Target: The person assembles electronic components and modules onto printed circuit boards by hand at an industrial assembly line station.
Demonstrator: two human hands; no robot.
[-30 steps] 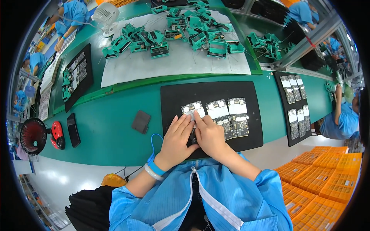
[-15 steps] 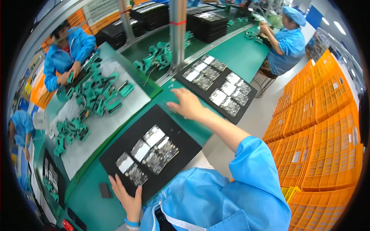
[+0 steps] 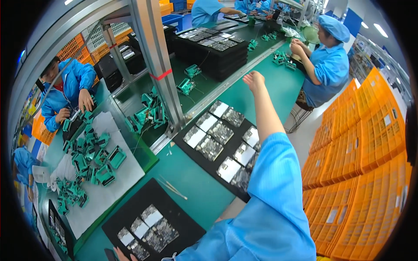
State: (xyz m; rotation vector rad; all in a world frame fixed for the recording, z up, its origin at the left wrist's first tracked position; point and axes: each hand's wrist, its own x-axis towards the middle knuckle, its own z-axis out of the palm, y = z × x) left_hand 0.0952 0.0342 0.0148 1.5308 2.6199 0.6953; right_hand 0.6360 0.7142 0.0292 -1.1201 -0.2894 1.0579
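At the lower edge I get only a sliver of the left hand point(image 3: 122, 255); the rest is cut off, and I cannot tell its grip. The right sleeve point(image 3: 276, 167) hides part of the far black mat point(image 3: 237, 135) and some boards point(image 3: 244, 153). At upper right, whatever the co-worker's hands point(image 3: 298, 46) hold is too small to tell.

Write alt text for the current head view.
A person's right hand is stretched over a green table, beyond a black mat of circuit boards. The left hand, partly cut off, is at the edge of a nearer mat. Orange crates are stacked at right.
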